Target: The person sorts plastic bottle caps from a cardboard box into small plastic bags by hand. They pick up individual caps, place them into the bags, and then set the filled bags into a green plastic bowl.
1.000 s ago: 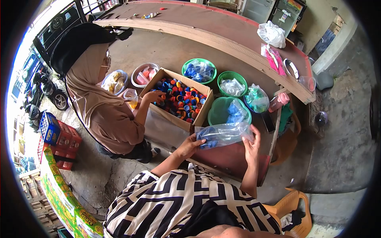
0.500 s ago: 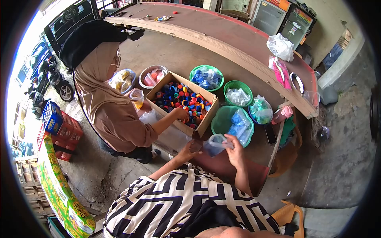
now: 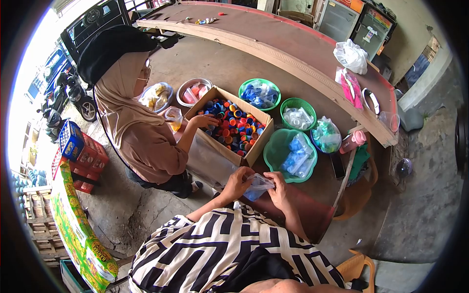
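Observation:
In front of my lap is a small clear plastic bag with something bluish inside. My left hand pinches its upper left edge. On the opposite side, my right hand grips the upper right edge, fingers closed. The bag hangs over a dark reddish board. Just beyond my hands is a cardboard box full of loose bottle caps in red, blue, orange and black. A scalloped green basin holding bags of light blue pieces lies close to my right hand.
A co-worker stands at the left, one hand over the caps. Behind the box are a green basket and another green basket, both holding bags. A long raised ledge crosses the back. Crates stand at left.
My hands have come together at the bag's top; before, my right hand held it out with my left hand lower beside it. The co-worker's hand moved leftward over the caps.

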